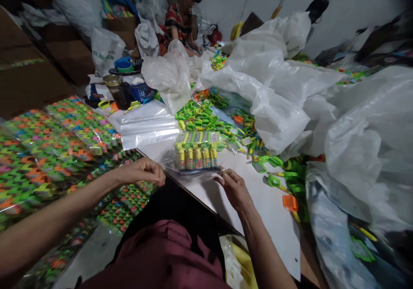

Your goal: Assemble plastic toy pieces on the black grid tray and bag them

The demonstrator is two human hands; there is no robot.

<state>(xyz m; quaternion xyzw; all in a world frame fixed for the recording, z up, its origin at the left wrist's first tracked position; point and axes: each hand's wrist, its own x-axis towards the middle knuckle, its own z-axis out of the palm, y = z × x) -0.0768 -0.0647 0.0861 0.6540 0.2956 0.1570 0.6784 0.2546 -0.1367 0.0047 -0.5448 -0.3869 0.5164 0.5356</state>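
A dim, crammed room with a pale wall point(251, 5) surrounds my white counter point(277, 224). Nearest is my own maroon shirt point(167, 254), with a yellow bag point(240, 259) below the counter's edge, seemingly tucked there to stay out of my arms' way. My right hand point(234, 186) pinches the near right corner of a clear packet point(196, 153), probably to steady its slippery film. My left hand point(151, 175) is curled, fingers pressed together, just beside the packet's left end; I cannot tell whether any film is caught in it. The packet lies near the counter's edge between my 2 hands, yellow tubes point(197, 158) lined up on my side and green pieces behind, likely so they fit snugly. On my left, filled packets point(61, 151) lie in rows beside the counter, perhaps to spare its surface. Just past the packet, flat plastic bags point(146, 125) and a heap of loose green toys point(200, 115) sit within reach. White plastic sheets point(271, 87) spread along the right, apparently folded back off the toys. Further off stand a jar point(118, 93) and a blue basket point(143, 92); at the back, another person point(174, 24) in a striped top sits near stuffed sacks point(79, 5).
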